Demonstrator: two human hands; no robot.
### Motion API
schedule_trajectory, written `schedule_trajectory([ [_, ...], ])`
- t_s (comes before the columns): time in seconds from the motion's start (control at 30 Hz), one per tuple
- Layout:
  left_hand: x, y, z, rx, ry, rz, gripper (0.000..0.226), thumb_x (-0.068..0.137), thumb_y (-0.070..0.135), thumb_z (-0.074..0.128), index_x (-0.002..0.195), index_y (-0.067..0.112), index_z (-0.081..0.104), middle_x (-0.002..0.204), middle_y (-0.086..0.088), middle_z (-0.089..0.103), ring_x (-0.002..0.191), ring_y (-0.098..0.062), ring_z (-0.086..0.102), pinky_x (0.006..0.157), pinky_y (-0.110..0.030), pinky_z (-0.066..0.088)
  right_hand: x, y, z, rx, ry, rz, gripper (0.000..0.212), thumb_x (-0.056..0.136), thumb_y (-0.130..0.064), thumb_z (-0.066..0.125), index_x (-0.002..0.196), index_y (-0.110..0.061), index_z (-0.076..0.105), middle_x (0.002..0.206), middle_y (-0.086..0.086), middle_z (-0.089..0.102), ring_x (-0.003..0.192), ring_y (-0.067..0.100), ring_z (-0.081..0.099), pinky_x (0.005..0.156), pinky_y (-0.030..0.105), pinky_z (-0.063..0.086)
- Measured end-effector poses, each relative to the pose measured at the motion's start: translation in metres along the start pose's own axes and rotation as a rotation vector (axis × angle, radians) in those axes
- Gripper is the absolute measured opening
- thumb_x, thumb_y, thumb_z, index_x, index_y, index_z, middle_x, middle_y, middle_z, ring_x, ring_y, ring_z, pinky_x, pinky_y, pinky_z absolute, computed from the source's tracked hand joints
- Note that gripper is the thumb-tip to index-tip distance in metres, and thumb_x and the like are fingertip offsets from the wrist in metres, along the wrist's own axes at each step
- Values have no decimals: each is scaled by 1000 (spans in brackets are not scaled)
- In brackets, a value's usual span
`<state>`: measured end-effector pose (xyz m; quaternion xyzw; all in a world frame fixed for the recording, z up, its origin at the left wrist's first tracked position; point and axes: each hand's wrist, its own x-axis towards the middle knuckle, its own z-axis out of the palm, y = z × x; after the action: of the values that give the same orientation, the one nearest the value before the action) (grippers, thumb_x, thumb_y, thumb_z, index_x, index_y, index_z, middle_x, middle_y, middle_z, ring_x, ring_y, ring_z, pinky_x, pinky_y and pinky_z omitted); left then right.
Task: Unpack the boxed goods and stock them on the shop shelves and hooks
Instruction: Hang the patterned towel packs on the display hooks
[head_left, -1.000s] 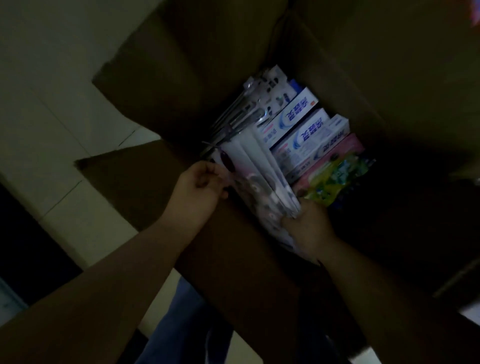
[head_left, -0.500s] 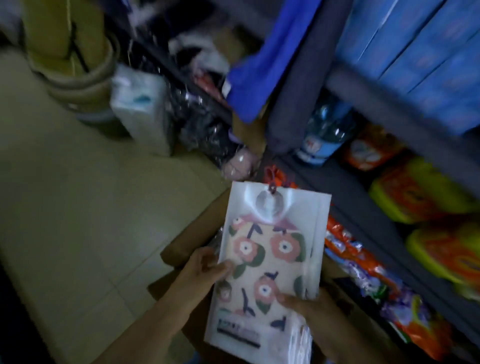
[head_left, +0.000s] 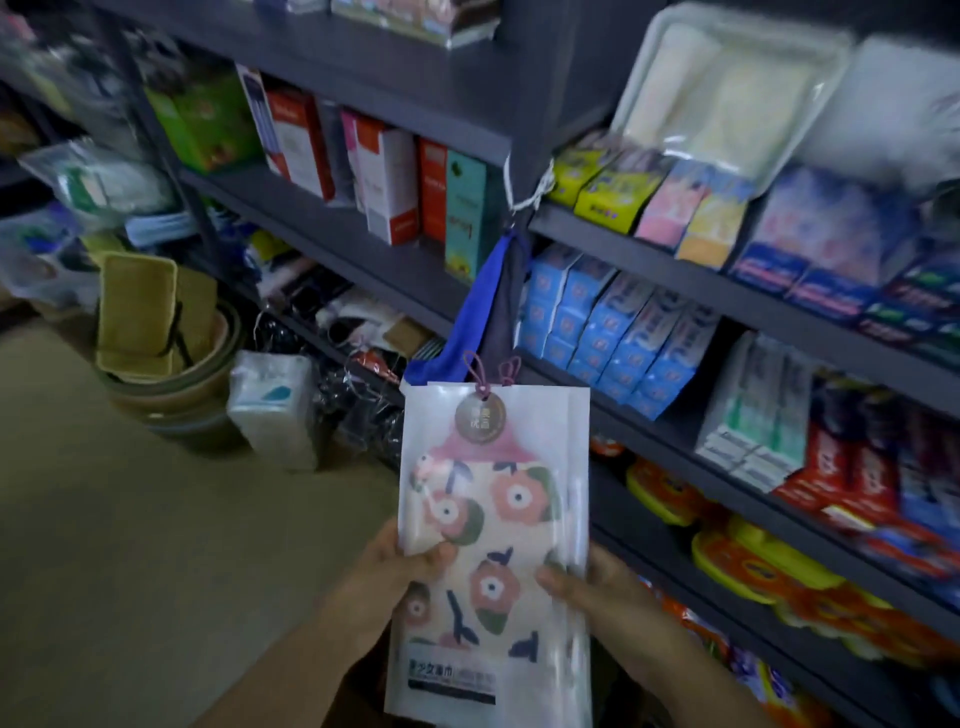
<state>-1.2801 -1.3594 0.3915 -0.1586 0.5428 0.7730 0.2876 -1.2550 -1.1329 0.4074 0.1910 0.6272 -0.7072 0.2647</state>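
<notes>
Floral-print packets (head_left: 493, 551), a small stack in frosted white sleeves, stand upright in the lower centre of the frame, held up in front of the shop shelving. Only the front one shows its face: orange flowers with green leaves, a pink top, and a round grey tag (head_left: 480, 417) hung near the upper edge on a purple cord loop (head_left: 477, 370). A second loop pokes up just to the right, from a packet behind.

Left hand (head_left: 387, 577) grips the stack's left edge, thumb pressed across the front. Right hand (head_left: 592, 584) grips the right edge the same way, thumb on the front face and fingers hidden behind.

Beyond the packets, dark grey shelves (head_left: 639, 260) run from upper left to lower right. Light blue boxes (head_left: 613, 332) sit in a row right of centre; yellow and orange packs (head_left: 727, 545) lie on the shelf below them. Red and white upright cartons (head_left: 384, 176) stand on the shelf at upper centre. A blue cloth (head_left: 475, 317) hangs from the shelf post, tied on with white string.

At the left, on the tiled floor (head_left: 130, 545), stacked basins (head_left: 171, 384) hold tan mats, with a white wrapped tissue pack (head_left: 275, 405) just beside them.
</notes>
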Motion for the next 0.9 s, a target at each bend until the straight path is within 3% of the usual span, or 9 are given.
schedule_trajectory([
  [0.07, -3, 13, 5, 11, -21, 42, 61, 58, 13, 87, 113, 8, 61, 106, -19, 71, 94, -38, 68, 72, -45, 59, -5, -24, -9, 18, 116, -72, 43, 75, -19, 79, 114, -9, 63, 102, 7, 74, 94, 25, 70, 76, 34, 57],
  [0.17, -6, 32, 10, 81, -93, 72, 51, 68, 2, 78, 116, 7, 61, 111, -20, 69, 99, -39, 67, 84, -53, 54, -15, -67, -21, -21, 217, -210, 37, 84, -26, 68, 118, -14, 61, 104, 4, 73, 96, 23, 70, 87, 43, 55],
  [0.23, -8, 43, 15, 120, -118, 96, 65, 57, 5, 86, 117, 8, 61, 110, -18, 69, 99, -37, 67, 83, -51, 55, -23, -94, -27, -70, 244, -304, 31, 89, -28, 62, 118, -17, 61, 104, 0, 73, 96, 19, 70, 90, 41, 54],
  [0.33, -12, 57, 24, 118, -164, 116, 84, 37, 16, 95, 114, 6, 63, 109, -20, 69, 97, -38, 67, 76, -48, 58, -32, -123, -29, -118, 255, -397, 25, 92, -25, 58, 116, -17, 62, 104, 0, 73, 93, 15, 70, 82, 30, 57],
  [0.4, -15, 66, 28, 112, -188, 140, 87, 30, 22, 97, 109, 6, 65, 106, -21, 70, 94, -38, 68, 69, -42, 59, -36, -135, -25, -136, 279, -435, 27, 92, -24, 59, 118, -16, 61, 103, 2, 73, 93, 17, 70, 83, 32, 57],
  [0.6, -17, 89, 28, 183, -199, 176, 41, 75, -3, 71, 114, 6, 61, 106, -17, 71, 96, -36, 69, 74, -44, 58, -38, -148, -15, -103, 333, -488, 28, 93, -27, 57, 119, -17, 61, 104, 3, 73, 95, 22, 70, 92, 48, 52],
  [0.73, -14, 97, 20, 222, -155, 180, 40, 76, -7, 66, 114, 4, 60, 103, -17, 72, 93, -35, 69, 75, -44, 57, -33, -148, -6, -83, 358, -491, 42, 90, -35, 61, 128, -18, 56, 113, 1, 70, 102, 21, 67, 97, 49, 50],
  [0.9, -7, 105, 12, 220, -160, 176, 41, 76, -6, 67, 116, 4, 59, 106, -18, 71, 95, -37, 68, 80, -48, 55, -28, -154, 1, -69, 360, -504, 31, 91, -32, 59, 121, -21, 61, 110, -1, 71, 102, 19, 67, 99, 47, 48],
])
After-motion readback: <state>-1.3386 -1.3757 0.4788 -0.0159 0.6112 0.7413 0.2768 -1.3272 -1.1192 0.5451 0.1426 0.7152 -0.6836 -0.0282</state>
